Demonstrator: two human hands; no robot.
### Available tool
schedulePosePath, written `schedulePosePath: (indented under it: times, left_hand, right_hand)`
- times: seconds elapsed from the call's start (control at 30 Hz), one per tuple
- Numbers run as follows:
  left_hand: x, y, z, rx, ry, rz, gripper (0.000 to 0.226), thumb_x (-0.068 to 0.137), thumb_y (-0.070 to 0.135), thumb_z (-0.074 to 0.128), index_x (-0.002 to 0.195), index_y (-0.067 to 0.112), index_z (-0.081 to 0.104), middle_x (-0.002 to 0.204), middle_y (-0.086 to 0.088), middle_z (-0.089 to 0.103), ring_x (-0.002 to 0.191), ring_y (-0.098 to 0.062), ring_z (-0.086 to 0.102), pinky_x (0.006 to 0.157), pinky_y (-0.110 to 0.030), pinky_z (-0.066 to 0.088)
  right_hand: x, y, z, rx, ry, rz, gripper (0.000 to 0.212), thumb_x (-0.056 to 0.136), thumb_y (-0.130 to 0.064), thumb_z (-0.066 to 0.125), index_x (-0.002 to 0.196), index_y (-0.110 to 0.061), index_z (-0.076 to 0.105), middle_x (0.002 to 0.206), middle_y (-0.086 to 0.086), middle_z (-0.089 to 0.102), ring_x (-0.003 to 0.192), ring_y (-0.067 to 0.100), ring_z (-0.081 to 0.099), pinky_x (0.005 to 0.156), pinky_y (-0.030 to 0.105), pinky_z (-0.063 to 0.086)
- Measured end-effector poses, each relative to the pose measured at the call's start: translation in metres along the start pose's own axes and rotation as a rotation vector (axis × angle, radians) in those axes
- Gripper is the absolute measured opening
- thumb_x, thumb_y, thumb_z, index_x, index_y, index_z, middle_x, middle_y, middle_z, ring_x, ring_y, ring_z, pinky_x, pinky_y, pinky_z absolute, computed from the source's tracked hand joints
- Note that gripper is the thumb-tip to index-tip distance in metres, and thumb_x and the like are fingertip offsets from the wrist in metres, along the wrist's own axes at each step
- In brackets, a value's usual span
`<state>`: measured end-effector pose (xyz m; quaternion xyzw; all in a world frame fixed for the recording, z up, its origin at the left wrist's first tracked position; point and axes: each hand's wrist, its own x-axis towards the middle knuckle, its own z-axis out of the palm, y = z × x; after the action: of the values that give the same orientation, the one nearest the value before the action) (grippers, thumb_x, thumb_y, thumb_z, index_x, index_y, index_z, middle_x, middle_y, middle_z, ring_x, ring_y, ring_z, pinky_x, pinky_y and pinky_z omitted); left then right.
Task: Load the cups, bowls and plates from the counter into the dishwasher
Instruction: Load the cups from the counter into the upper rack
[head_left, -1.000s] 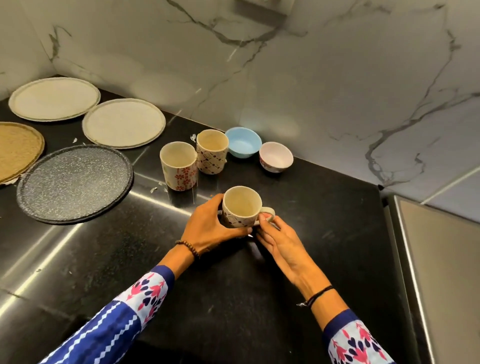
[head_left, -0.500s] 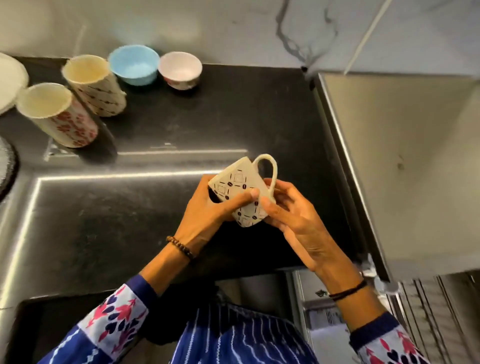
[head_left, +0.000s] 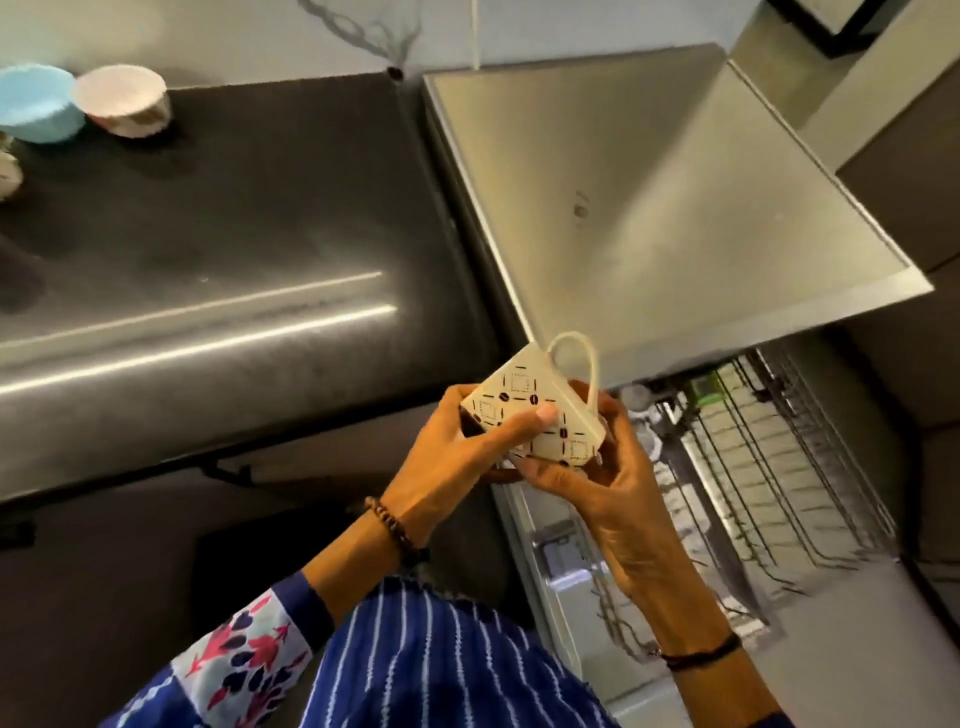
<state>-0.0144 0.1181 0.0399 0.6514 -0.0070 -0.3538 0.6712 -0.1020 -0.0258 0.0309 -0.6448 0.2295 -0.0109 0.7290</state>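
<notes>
— Holding the patterned mug (head_left: 535, 410) at centre frame, both hands close on it: the left hand (head_left: 457, 457) wraps the body with the thumb pressed across the pattern, and the right hand (head_left: 597, 483) cups it from below, by the handle.

— And where does it sit?

— Tilted, off the black counter (head_left: 234, 234), just left of the dishwasher rack (head_left: 769, 467) at lower right.

— What might go wrong?

— The mug could clip the steel edge above the rack, or land crooked on the tines and tip. The blue bowl (head_left: 36, 111) and pink bowl (head_left: 122, 101) wait at upper left.
</notes>
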Motion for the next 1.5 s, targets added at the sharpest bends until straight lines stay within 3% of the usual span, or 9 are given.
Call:
schedulePosePath:
  times: [0.1, 0.27, 0.4, 0.57, 0.67, 0.8, 0.97, 1.07, 1.5]
  left_hand:
    - [0.001, -0.029, 0.052, 0.006, -0.077, -0.045, 0.058, 0.072, 0.039, 0.079, 0.119, 0.024, 0.049, 0.106, 0.002, 0.070, 0.092, -0.010, 0.071, 0.071, -0.027, 0.059]
    - [0.028, -0.082, 0.118, 0.104, -0.202, -0.106, 0.066, 0.072, 0.049, 0.080, 0.122, 0.016, 0.054, 0.107, 0.001, 0.072, 0.095, -0.014, 0.071, 0.079, -0.033, 0.059]
    - [0.059, -0.118, 0.149, 0.236, -0.302, -0.130, 0.059, 0.072, 0.061, 0.074, 0.115, 0.022, 0.064, 0.105, 0.006, 0.073, 0.097, -0.012, 0.070, 0.090, -0.037, 0.056]
    - [0.093, -0.154, 0.160, 0.515, -0.408, -0.187, 0.069, 0.073, 0.083, 0.050, 0.107, 0.027, 0.070, 0.112, 0.006, 0.069, 0.107, -0.014, 0.062, 0.102, -0.047, 0.045]
    - [0.108, -0.169, 0.148, 0.870, -0.470, -0.138, 0.070, 0.088, 0.072, 0.039, 0.094, 0.009, 0.068, 0.112, -0.010, 0.061, 0.112, -0.027, 0.053, 0.107, -0.047, 0.033]
    - [0.126, -0.192, 0.114, 1.247, -0.658, -0.022, 0.044, 0.090, 0.047, 0.058, 0.115, 0.011, 0.061, 0.144, -0.008, 0.041, 0.143, -0.028, 0.020, 0.115, -0.038, 0.022]
    - [0.126, -0.200, 0.104, 1.202, -0.658, 0.118, 0.029, 0.095, 0.028, 0.056, 0.117, 0.009, 0.061, 0.149, -0.004, 0.037, 0.148, -0.019, 0.008, 0.117, -0.028, 0.002]
    - [0.130, -0.206, 0.101, 1.216, -0.661, 0.142, 0.030, 0.095, 0.030, 0.056, 0.117, 0.010, 0.061, 0.150, -0.003, 0.037, 0.149, -0.018, 0.007, 0.120, -0.032, 0.004]
    - [0.133, -0.221, 0.095, 1.160, -0.619, 0.207, 0.028, 0.095, 0.032, 0.056, 0.117, 0.014, 0.061, 0.150, 0.000, 0.038, 0.149, -0.015, 0.006, 0.118, -0.027, -0.001]
  right_hand:
    - [-0.023, 0.021, -0.054, -0.004, 0.085, 0.031, 0.084, 0.060, -0.028, 0.091, 0.132, -0.040, 0.050, 0.127, -0.001, 0.066, 0.116, 0.022, 0.066, 0.090, 0.044, 0.059]
    - [-0.040, 0.060, -0.124, 0.058, 0.200, 0.130, 0.089, 0.063, -0.020, 0.094, 0.138, -0.034, 0.049, 0.128, 0.001, 0.066, 0.117, 0.024, 0.065, 0.090, 0.047, 0.059]
    - [-0.040, 0.087, -0.160, 0.063, 0.298, 0.192, 0.094, 0.055, -0.027, 0.094, 0.138, -0.029, 0.049, 0.126, 0.003, 0.067, 0.110, 0.022, 0.069, 0.081, 0.037, 0.061]
    - [-0.026, 0.123, -0.194, -0.040, 0.396, 0.249, 0.080, 0.067, -0.026, 0.089, 0.137, -0.025, 0.050, 0.124, 0.000, 0.063, 0.111, 0.021, 0.065, 0.083, 0.044, 0.061]
    - [-0.013, 0.142, -0.216, -0.142, 0.456, 0.292, 0.077, 0.074, -0.023, 0.086, 0.139, -0.014, 0.047, 0.117, 0.001, 0.061, 0.104, 0.021, 0.064, 0.078, 0.042, 0.062]
    - [0.009, 0.158, -0.238, -0.231, 0.601, 0.369, 0.075, 0.069, -0.031, 0.091, 0.130, -0.016, 0.050, 0.118, 0.002, 0.055, 0.110, 0.027, 0.060, 0.084, 0.050, 0.060]
    - [0.042, 0.177, -0.257, -0.432, 0.606, 0.391, 0.076, 0.065, -0.043, 0.089, 0.127, -0.019, 0.052, 0.113, 0.002, 0.057, 0.106, 0.026, 0.060, 0.086, 0.050, 0.059]
    - [0.061, 0.186, -0.258, -0.558, 0.579, 0.358, 0.075, 0.062, -0.045, 0.090, 0.121, -0.018, 0.054, 0.109, 0.003, 0.060, 0.101, 0.027, 0.062, 0.084, 0.050, 0.059]
    - [0.093, 0.198, -0.256, -0.945, 0.474, 0.374, 0.082, 0.068, -0.046, 0.087, 0.132, -0.013, 0.046, 0.126, 0.016, 0.057, 0.112, 0.038, 0.057, 0.088, 0.050, 0.054]
